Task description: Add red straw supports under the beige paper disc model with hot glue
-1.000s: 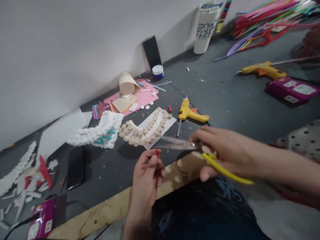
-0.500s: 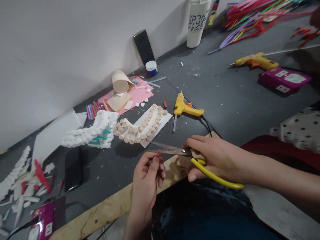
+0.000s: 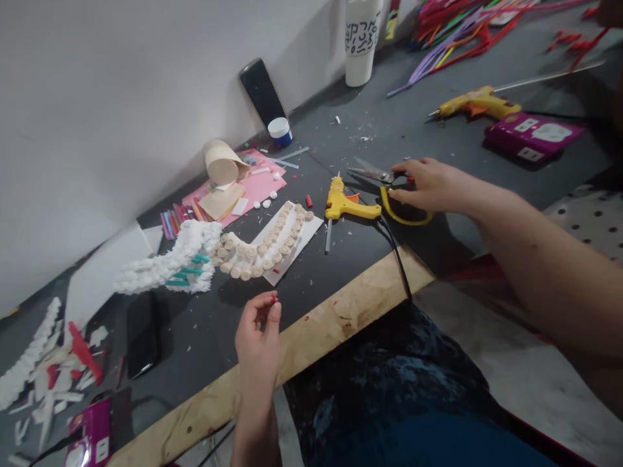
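Note:
My left hand (image 3: pixel 257 331) hovers over the table's wooden front edge, fingertips pinched on a tiny red piece (image 3: pixel 275 299). My right hand (image 3: pixel 428 185) reaches out over the dark table and grips the yellow-handled scissors (image 3: pixel 384 185), which rest on or just above the surface with the blades pointing left. A yellow glue gun (image 3: pixel 348 204) lies just left of the scissors. White card with rows of beige paper rolls (image 3: pixel 272 240) lies between my hands, beside a white ruffled paper piece (image 3: pixel 165 263).
Pink sheet with scraps and a beige paper roll (image 3: pixel 221 165) sit near the wall. A black phone (image 3: pixel 142 334) and paper scraps lie at left. A second glue gun (image 3: pixel 474 100), magenta power strip (image 3: pixel 533 133), white cup (image 3: pixel 360 39) and coloured pipe cleaners (image 3: pixel 462 23) are at far right.
My right hand has carried the scissors away from my left hand, up and right to the table by the glue gun. My left hand stays pinched on the red piece.

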A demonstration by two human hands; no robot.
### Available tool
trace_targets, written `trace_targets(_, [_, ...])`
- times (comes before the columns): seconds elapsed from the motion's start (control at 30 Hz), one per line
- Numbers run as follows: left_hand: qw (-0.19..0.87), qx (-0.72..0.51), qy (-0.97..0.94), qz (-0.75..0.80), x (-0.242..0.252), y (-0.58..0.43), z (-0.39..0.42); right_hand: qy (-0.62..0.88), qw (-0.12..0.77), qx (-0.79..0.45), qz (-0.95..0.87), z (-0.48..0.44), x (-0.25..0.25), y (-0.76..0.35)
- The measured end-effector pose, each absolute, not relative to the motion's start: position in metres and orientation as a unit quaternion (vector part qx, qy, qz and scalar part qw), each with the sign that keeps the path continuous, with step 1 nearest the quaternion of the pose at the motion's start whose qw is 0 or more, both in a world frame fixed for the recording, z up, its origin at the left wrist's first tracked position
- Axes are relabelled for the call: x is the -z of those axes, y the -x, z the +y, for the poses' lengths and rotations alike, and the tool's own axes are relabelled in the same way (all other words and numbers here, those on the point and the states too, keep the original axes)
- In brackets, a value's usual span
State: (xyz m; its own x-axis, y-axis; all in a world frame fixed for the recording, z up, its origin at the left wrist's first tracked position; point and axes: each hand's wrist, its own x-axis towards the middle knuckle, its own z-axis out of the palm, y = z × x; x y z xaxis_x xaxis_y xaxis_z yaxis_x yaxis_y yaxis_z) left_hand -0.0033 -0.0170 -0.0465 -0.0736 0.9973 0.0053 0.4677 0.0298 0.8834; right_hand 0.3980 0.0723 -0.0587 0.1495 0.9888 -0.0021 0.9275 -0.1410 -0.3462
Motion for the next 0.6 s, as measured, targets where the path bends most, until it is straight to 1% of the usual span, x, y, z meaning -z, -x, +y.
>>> trace_targets(0.07, [0.302, -0.366, -0.613, 0.632, 0.051, 0.007, -0.016, 0.752, 0.107, -0.116, -0.64, 0.077, 0.064, -0.397])
trace_targets(0.13, [0.283, -0.354, -0.63, 0.631, 0.053, 0.009, -0.016, 0.753, 0.077, -0.104, -0.645, 0.076, 0.061, -0.393])
trace_targets(0.2, [0.282, -0.349, -0.635, 0.629, 0.053, 0.01, -0.016, 0.755, 0.038, -0.069, -0.651, 0.071, 0.048, -0.387])
trace_targets(0.27, [0.284, -0.351, -0.634, 0.628, 0.053, 0.009, -0.016, 0.747, 0.02, -0.025, -0.664, 0.067, 0.029, -0.376])
trace_targets(0.3, [0.284, -0.353, -0.632, 0.628, 0.053, 0.01, -0.016, 0.732, 0.029, -0.011, -0.681, 0.067, 0.019, -0.369])
trace_targets(0.37, [0.286, -0.356, -0.627, 0.631, 0.055, 0.011, -0.017, 0.663, 0.078, -0.018, -0.745, 0.071, 0.003, -0.349])
trace_targets(0.47, [0.286, -0.366, -0.615, 0.637, 0.058, 0.015, -0.02, 0.488, 0.156, -0.086, -0.854, 0.092, -0.002, -0.313])
trace_targets(0.53, [0.284, -0.375, -0.609, 0.638, 0.06, 0.016, -0.021, 0.401, 0.171, -0.116, -0.893, 0.114, 0.006, -0.29])
trace_targets(0.6, [0.284, -0.383, -0.61, 0.633, 0.059, 0.016, -0.021, 0.343, 0.158, -0.138, -0.916, 0.136, 0.017, -0.27])
